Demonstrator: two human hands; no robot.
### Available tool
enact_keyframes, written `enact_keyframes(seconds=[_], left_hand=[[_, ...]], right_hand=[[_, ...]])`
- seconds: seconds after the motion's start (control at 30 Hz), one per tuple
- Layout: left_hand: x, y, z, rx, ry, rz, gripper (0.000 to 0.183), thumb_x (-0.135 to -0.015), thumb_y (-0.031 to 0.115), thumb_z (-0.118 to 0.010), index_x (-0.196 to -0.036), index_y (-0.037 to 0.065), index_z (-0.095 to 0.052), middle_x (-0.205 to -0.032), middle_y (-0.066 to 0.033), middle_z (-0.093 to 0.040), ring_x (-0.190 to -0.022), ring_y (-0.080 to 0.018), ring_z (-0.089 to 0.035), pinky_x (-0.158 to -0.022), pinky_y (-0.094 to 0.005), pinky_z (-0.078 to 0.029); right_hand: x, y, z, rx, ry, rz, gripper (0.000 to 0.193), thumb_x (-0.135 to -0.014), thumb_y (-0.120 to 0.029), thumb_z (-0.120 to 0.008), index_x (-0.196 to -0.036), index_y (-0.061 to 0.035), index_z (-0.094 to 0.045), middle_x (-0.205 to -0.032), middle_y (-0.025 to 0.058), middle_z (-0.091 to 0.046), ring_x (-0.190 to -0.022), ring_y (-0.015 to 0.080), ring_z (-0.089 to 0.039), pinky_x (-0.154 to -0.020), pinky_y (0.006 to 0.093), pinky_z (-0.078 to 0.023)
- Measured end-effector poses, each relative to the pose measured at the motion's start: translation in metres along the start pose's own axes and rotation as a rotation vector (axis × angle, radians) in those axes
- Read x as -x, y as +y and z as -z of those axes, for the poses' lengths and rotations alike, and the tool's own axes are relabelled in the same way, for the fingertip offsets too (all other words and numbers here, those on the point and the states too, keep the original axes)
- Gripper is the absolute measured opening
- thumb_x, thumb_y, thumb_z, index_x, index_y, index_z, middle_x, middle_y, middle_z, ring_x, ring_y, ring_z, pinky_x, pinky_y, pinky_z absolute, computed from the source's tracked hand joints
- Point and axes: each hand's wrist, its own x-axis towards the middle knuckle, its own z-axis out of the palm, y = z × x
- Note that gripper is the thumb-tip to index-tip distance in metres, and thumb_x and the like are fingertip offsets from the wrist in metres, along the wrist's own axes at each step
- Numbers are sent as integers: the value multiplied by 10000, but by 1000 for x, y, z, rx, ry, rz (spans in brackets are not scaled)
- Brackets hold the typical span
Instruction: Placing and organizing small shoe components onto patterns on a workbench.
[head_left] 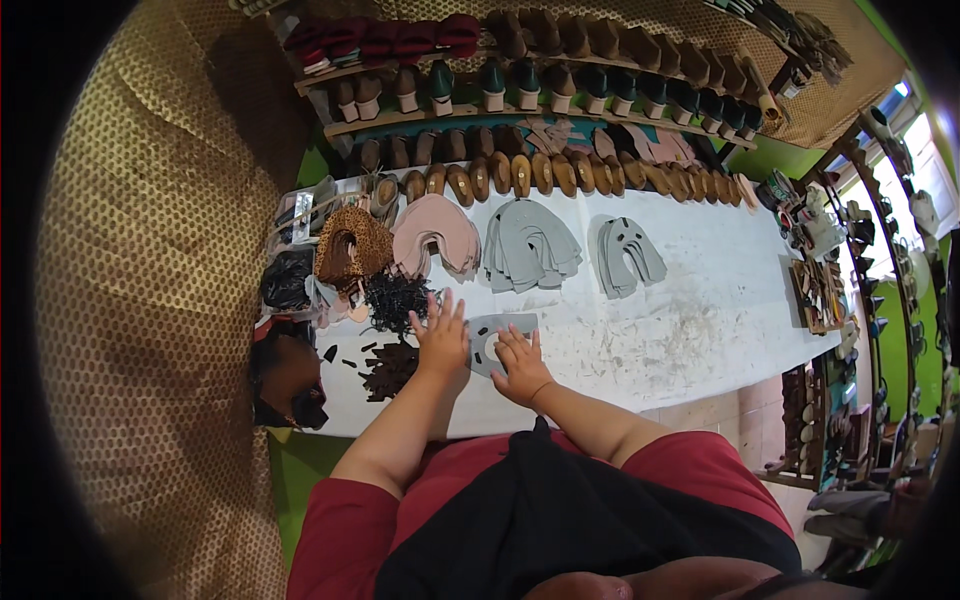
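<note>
White table [700,345]: wide-spread hands [441,338] [520,366] at a grey piece [477,344] (right one hides part).

I could read no text, label, number or sign from my place; small pale marks showed on the row of brown shoe pieces [521,178] along the far side of the table [710,300], too tiny to make out; the whitish rectangular item [302,216] toward its left end was illegible too.
</note>
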Motion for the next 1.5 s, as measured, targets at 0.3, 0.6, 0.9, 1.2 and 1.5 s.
enact_keyframes(seconds=[0.3, 0.6, 0.9, 1.2, 1.5], left_hand=[[15, 31, 16, 50, -436, -160, 664, -973, 326, -510, -1552, 93, -283, -1637, -90, -232, -1517, -262, -193, -1189, -612, -23], [72, -38, 45, 12, -277, 145, 897, -887, 513, -611, -1571, 88, -215, -1656, -125, -156, -1523, -343, -142, -1152, -686, -31], [185, -115, 81, 60, -617, 889, 1337, -707, 741, -680, -1583, 93, 95, -1649, -188, 141, -1510, -414, 140, -1154, -667, -5], [186, -132, 89, 184, -752, 760, 1545, -516, 744, -819, -1583, 157, 131, -1639, -146, 220, -1477, -459, 214, -1122, -718, -34], [194, -133, 89, 172, -760, 765, 1578, -476, 735, -841, -1585, 175, 132, -1644, -112, 226, -1478, -448, 223, -1125, -714, -22]], right_hand=[[0, 0, 4, -36, -41, -77, 597, -891, -385, -615, -1353, -27, -495, -1547, 178, -352, -1497, 358, -195, -1149, 696, -35], [-5, -4, 0, 68, -120, -53, 702, -926, -440, -556, -1468, -26, -392, -1593, 146, -295, -1507, 347, -170, -1157, 683, -47], [-7, -14, 2, 240, -201, -67, 812, -955, -473, -498, -1558, -17, -201, -1641, 154, -165, -1528, 346, -89, -1185, 634, -21], [-51, -31, -8, 384, -539, -58, 1005, -917, -688, -443, -1568, 8, -123, -1654, 197, -63, -1532, 366, -51, -1209, 561, -79], [-64, -39, 18, 467, -783, 75, 914, -953, -674, -394, -1562, -28, -176, -1649, 212, -60, -1521, 346, -152, -1184, 560, -209]])
